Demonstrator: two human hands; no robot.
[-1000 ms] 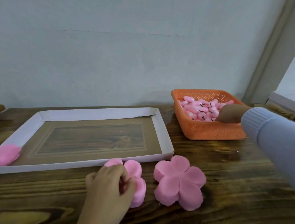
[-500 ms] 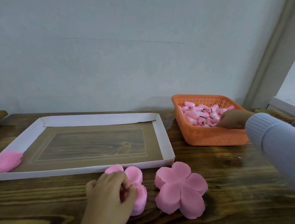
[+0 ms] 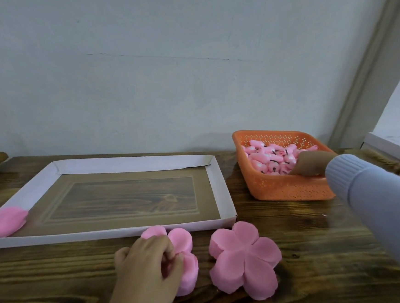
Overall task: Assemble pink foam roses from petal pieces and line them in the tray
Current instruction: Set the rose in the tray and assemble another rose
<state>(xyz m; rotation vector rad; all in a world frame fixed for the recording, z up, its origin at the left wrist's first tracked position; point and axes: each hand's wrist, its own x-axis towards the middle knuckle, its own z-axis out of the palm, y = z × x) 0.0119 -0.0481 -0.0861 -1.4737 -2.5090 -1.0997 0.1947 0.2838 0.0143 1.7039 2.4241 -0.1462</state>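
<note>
1. Bench (image 3: 297,239): dark stained wood, strongly grained and glossy; near edge cut off by the frame.
2. Tray (image 3: 133,163): shallow rectangular card with white folded walls and a brown printed floor; laid on the bench at left-centre.
3. Foam rose (image 3: 6,221): pink, rounded, soft-edged; lodged in the tray's near left corner, its base hidden by the front wall; separate layers not made out.
4. Petal stack (image 3: 182,255): pink foam in rounded lobes, thickly piled; set on the bench just before the tray's front wall and largely covered by the left hand.
5. Flower-shaped stack (image 3: 244,259): five-lobed pink foam sheets, matte, piled; placed just right of the petal stack, apart from it.
6. Basket (image 3: 288,189): orange perforated plastic, squarish with flared walls; stood right of the tray and filled with small pink buds (image 3: 269,158) bearing dark stubs.
7. Left hand (image 3: 148,263): fingers curled over the petal stack, with foam pinched between thumb and fingertips.
8. Right hand (image 3: 312,164): reached into the basket from a pale blue ribbed sleeve (image 3: 377,197); fingertips are buried among the buds, so the grip cannot be told.
</note>
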